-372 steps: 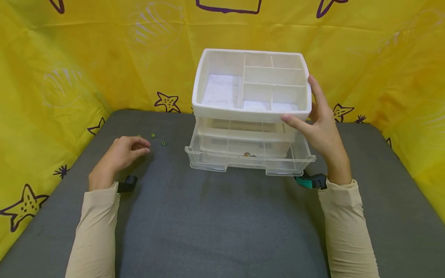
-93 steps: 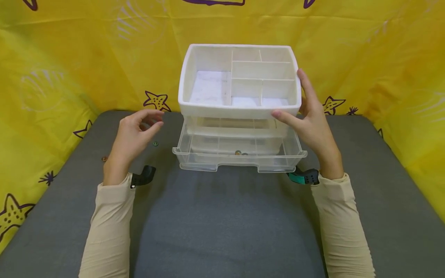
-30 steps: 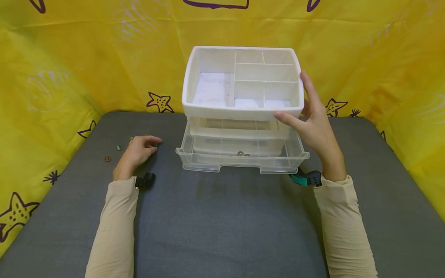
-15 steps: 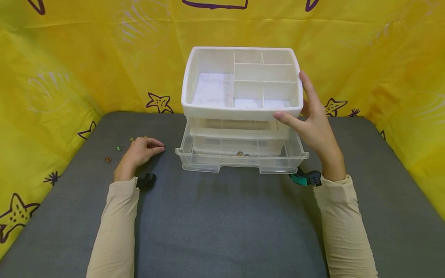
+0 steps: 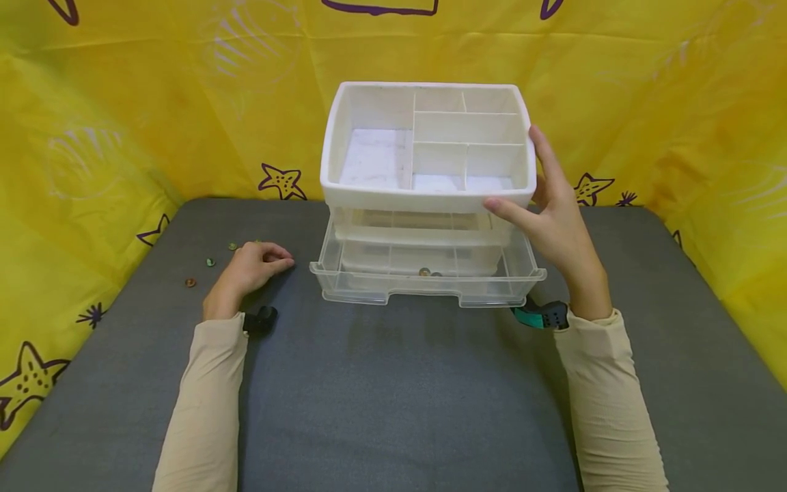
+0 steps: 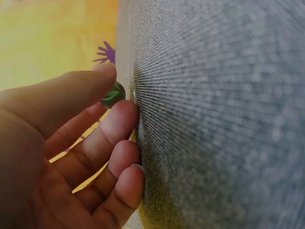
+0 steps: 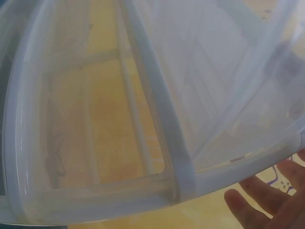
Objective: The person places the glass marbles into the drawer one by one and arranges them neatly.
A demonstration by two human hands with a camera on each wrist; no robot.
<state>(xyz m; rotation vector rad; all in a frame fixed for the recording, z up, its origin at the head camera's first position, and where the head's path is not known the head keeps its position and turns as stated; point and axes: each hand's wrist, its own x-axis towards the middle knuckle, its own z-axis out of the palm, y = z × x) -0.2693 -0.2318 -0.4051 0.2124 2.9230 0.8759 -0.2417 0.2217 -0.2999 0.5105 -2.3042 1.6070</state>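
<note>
My left hand [image 5: 247,270] rests low on the grey table, left of the organizer. In the left wrist view, its thumb and index fingertip pinch a green marble [image 6: 114,95] close to the cloth. The head view hides this marble behind the fingers. My right hand [image 5: 564,229] grips the right side of the white organizer [image 5: 430,200], its thumb on the front rim and fingers along the side. Beneath the divided top tray, a clear drawer [image 5: 356,285] is pulled out, with two marbles [image 5: 424,272] inside.
An orange-brown marble [image 5: 190,282], a green marble [image 5: 211,262] and a yellowish marble [image 5: 232,246] lie left of my left hand. Another marble [image 5: 257,241] shows just behind its knuckles. A yellow cloth [image 5: 184,102] with sea drawings surrounds the table.
My left hand was raised near the organizer about three seconds ago, then came down to the table around a green marble and slid slightly right. The right hand keeps its grip.
</note>
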